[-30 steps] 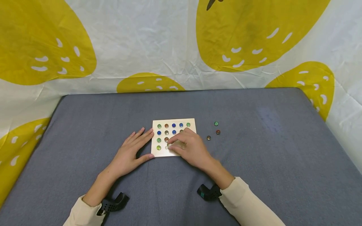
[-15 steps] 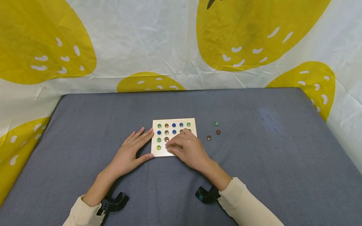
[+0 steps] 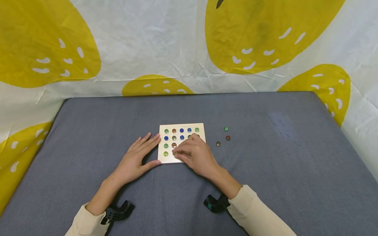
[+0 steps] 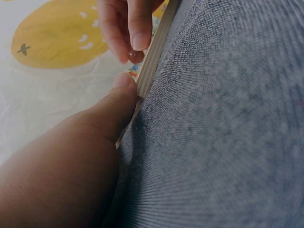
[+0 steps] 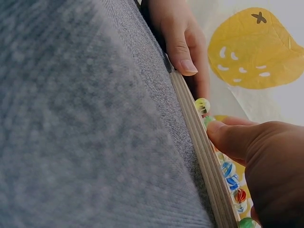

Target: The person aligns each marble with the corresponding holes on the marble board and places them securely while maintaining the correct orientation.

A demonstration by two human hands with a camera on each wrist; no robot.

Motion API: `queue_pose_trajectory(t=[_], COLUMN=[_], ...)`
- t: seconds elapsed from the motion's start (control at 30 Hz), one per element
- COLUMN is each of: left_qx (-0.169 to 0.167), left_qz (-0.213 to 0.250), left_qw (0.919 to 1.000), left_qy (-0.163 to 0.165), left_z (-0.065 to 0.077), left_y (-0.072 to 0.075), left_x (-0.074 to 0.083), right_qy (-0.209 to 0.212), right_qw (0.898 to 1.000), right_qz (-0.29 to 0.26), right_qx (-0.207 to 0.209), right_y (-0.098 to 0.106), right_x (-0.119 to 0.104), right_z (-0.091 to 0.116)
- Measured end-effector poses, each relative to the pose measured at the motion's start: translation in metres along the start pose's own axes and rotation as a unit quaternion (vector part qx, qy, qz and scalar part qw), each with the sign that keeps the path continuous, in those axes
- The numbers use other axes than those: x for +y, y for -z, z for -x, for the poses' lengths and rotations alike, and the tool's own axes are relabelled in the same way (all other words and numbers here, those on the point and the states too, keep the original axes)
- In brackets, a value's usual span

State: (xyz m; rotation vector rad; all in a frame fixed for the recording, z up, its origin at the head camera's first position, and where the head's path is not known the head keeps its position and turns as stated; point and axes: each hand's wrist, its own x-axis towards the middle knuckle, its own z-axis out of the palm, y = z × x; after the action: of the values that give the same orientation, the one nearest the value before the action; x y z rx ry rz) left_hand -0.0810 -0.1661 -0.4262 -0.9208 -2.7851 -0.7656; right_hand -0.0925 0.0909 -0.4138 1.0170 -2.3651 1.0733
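Observation:
A pale wooden board (image 3: 161, 159) carries rows of glass marbles in green, blue, red-brown and clear tones. Along its left edge my left hand (image 3: 134, 162) lies with fingers spread, fingertips and thumb touching the side. My right hand (image 3: 196, 154) reaches over the board's right part and pinches a marble (image 4: 136, 57) between thumb and fingers at the near row. Just left of those fingers sits a yellow-green marble (image 3: 166, 153). Several marbles on the board's right side are hidden under the right hand. The pinched marble's colour is hard to tell.
Right of the board, a green marble (image 3: 226, 128), a red-brown marble (image 3: 228, 138) and a brown marble (image 3: 218, 143) lie loose on the grey cloth (image 3: 265, 164). A white curtain (image 3: 147, 39) with yellow fruit shapes hangs behind the table.
My right hand has shifted slightly left and settled at the near row, its fingers covering more of the marble there. The left hand has stayed put.

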Motion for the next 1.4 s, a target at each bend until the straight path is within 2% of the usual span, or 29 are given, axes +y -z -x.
queue_pose_trajectory(t=[1.17, 1.4], left_qx=[-0.002, -0.002], left_qz=[0.0, 0.001], left_qw=[1.0, 1.0], left_qy=[0.001, 0.0], left_z=[0.0002, 0.0], left_y=[-0.0004, -0.0005], left_x=[-0.0002, -0.0001], right_qy=[-0.014, -0.02], right_qw=[1.0, 1.0], right_qz=[0.014, 0.001], right_qx=[0.004, 0.01], right_y=[0.0003, 0.0032], right_x=[-0.0025, -0.0072], right_z=[-0.0006, -0.0023])
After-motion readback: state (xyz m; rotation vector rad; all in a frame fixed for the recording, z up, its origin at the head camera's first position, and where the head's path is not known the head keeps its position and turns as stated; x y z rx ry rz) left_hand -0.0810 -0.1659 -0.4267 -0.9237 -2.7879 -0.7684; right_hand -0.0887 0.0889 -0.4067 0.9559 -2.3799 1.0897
